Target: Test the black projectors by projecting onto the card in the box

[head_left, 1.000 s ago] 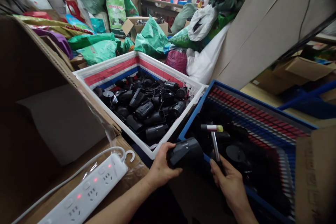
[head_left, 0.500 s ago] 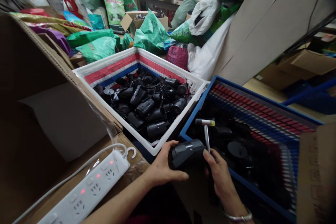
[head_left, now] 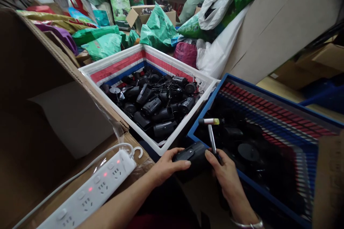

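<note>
A black plastic device housing [head_left: 195,154] with a rounded body lies in the grip of my left hand [head_left: 168,166], the thumb across its top and the fingers behind. My right hand [head_left: 225,177] is closed around a small mallet [head_left: 211,134]. Its metal shaft rises above my fist, and the head has one yellow end and one black end. My right thumb also touches the housing's right end. Just beyond my left hand, many similar black housings [head_left: 152,106] with thin cables lie heaped in a white basket [head_left: 129,123].
A blue crate [head_left: 205,109] with dark parts stands at right. A white power strip [head_left: 91,189] with lit red lights sits on cardboard at lower left, beside an open cardboard box [head_left: 34,96]. Green bags [head_left: 157,30] and sacks fill the background.
The housing has been turned over in my left hand, so another side with a screwed plate faces up. My left thumb now lies across it. The mallet stays in my right hand.
</note>
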Demonstrator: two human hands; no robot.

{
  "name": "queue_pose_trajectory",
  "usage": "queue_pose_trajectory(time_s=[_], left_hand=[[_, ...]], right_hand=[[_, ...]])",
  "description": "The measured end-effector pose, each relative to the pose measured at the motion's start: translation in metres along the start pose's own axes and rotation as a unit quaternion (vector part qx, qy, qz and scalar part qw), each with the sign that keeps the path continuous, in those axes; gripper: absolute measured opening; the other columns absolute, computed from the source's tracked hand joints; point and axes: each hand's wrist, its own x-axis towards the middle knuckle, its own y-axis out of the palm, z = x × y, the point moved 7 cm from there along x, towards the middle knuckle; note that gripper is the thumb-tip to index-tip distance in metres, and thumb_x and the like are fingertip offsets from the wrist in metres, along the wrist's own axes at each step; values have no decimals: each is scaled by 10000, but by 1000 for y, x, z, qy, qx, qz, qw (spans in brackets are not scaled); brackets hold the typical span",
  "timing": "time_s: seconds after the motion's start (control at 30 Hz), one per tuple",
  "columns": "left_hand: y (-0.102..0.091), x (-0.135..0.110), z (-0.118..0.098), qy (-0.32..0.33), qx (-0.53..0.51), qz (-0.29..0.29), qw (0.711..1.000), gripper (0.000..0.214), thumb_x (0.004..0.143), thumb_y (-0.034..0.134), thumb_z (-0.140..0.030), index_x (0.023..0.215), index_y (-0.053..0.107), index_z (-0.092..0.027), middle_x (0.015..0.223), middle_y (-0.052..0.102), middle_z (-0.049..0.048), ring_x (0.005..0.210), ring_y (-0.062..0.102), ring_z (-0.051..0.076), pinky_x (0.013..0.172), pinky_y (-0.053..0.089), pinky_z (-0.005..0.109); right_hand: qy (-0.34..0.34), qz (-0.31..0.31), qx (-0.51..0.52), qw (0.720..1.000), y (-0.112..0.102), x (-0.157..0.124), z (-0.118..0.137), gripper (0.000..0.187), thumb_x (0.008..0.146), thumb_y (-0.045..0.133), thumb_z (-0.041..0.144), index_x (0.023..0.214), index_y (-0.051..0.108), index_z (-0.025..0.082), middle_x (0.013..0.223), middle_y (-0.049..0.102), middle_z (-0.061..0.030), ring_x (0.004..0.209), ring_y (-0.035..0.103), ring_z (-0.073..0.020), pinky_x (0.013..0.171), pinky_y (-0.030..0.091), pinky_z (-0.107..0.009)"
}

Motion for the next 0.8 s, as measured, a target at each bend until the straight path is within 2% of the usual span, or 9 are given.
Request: queue_pose_trajectory(time_s=[0.13,0.23,0.3,0.43,0.53,0.6,0.7,0.77,0.8], left_hand=[[2,1,4,-13,-62,26,998,600,542,841,-404,1066,628,-202,938,640,28,902,591,233,811,438,317],[7,1,7,-39,-131,71,988,585,607,767,-538,1070,625,-210,989,645,51,927,609,233,797,458,314],[12,-2,9,-62,-173,104,978,599,623,747,-559,1104,618,-226,1052,645,62,986,613,242,828,465,326],[22,-8,7,-69,-201,145,966,859,471,893,-288,1251,535,-273,1188,612,63,1114,574,279,936,431,368],[27,-7,0,-23,-170,120,978,1039,436,893,-162,1356,423,-273,1250,579,70,1162,540,294,992,398,396],[28,-5,-6,16,-123,87,988,1070,448,876,-132,1385,380,-269,1301,549,65,1195,511,294,1028,373,403],[24,3,-17,74,-16,25,997,1064,481,866,-177,1410,350,-227,1348,512,77,1252,450,304,1081,314,410],[17,9,-23,104,60,-24,992,1093,486,865,-218,1431,315,-201,1341,506,97,1261,428,326,1090,295,428],[13,13,-26,113,102,-45,987,1100,495,861,-244,1439,299,-202,1332,503,102,1251,431,337,1083,301,437]], right_hand=[[8,10,30,999,1,2,-2,456,636,729,503,935,660,166,519,566,37,419,491,-117,356,337,-215],[13,19,58,998,1,5,-4,469,629,737,488,963,639,174,572,587,30,447,505,-121,376,366,-218],[17,29,75,997,2,6,-6,460,641,735,478,977,612,188,604,587,33,469,504,-117,399,384,-215],[22,53,121,991,10,7,-11,408,680,709,455,974,560,214,586,534,64,464,456,-89,409,361,-188],[17,71,162,984,19,9,-12,367,734,644,475,967,538,212,610,539,54,487,480,-99,438,394,-203],[8,78,181,980,26,11,-14,371,764,615,496,981,534,207,668,576,33,537,527,-117,487,439,-226],[-18,85,193,977,33,12,-17,615,661,678,610,1084,521,191,897,660,-48,725,626,-192,633,517,-299],[-40,92,194,976,38,10,-18,816,532,720,684,1136,515,174,1098,646,-113,929,631,-273,775,526,-364],[-46,95,192,976,40,9,-19,837,505,747,667,1140,521,171,1149,634,-126,1000,614,-296,831,514,-384]])
